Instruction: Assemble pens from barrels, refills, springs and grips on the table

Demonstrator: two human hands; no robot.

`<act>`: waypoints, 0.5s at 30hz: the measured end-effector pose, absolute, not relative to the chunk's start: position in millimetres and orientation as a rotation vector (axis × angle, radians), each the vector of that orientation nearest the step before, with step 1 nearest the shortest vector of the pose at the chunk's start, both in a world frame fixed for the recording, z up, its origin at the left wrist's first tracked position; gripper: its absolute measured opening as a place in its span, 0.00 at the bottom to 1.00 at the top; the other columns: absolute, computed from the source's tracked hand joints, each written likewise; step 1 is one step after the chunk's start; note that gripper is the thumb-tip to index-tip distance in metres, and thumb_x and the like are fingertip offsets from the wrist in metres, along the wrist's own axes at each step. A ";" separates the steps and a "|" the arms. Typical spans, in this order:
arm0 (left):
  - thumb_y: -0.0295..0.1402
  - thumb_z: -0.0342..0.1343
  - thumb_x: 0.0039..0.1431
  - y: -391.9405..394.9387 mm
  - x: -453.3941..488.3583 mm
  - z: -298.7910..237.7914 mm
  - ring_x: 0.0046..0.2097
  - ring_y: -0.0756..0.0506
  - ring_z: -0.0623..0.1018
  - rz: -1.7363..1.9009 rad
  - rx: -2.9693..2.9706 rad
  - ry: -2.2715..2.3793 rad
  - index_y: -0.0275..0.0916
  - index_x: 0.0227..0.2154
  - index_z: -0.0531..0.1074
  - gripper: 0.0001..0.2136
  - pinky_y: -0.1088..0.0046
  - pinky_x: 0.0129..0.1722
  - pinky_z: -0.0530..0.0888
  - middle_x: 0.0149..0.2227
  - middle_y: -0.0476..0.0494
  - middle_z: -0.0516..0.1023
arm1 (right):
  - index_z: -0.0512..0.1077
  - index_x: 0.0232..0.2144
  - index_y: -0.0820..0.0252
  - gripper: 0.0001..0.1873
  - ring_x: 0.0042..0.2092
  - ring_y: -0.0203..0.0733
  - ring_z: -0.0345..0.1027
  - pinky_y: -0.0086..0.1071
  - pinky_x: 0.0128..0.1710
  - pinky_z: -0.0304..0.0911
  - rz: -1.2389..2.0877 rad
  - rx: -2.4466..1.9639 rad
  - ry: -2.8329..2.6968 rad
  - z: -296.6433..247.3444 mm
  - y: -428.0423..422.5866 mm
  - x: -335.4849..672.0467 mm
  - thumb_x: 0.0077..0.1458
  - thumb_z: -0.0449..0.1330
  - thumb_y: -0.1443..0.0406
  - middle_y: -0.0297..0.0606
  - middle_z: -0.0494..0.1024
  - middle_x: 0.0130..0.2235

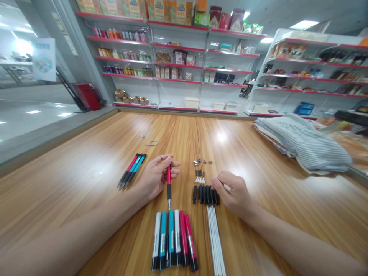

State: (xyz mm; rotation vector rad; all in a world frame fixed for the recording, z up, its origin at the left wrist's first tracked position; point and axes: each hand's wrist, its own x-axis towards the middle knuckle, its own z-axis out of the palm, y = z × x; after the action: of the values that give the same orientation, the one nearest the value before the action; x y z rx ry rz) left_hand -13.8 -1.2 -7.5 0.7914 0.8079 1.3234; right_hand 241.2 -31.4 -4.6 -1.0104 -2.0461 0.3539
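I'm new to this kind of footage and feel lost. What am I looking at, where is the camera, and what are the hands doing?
There is no machine: these are one person's bare arms, filmed by a camera worn on the head, looking down at a wooden table. The left hand holds a red pen, tip down. The right hand rests curled at a row of black pen parts. Nearer lie pen barrels side by side and white refills. A few more pens lie left, folded cloth right.
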 end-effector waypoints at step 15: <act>0.31 0.64 0.47 57.3 -149.3 41.3 0.29 0.50 0.73 1.143 1.191 1.540 0.29 0.36 0.74 0.13 0.75 0.28 0.74 0.28 0.44 0.72 | 0.67 0.21 0.61 0.19 0.27 0.34 0.61 0.31 0.29 0.52 0.433 -1.148 -2.016 -7.9 -29.0 242.5 0.62 0.51 0.62 0.34 0.66 0.23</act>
State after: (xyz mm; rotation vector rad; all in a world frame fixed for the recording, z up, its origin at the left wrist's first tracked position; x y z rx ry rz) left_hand -149.3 57.3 41.3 1.1909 1.5400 1.1432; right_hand 242.5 -29.0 -7.9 -1.1483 -2.0161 0.4333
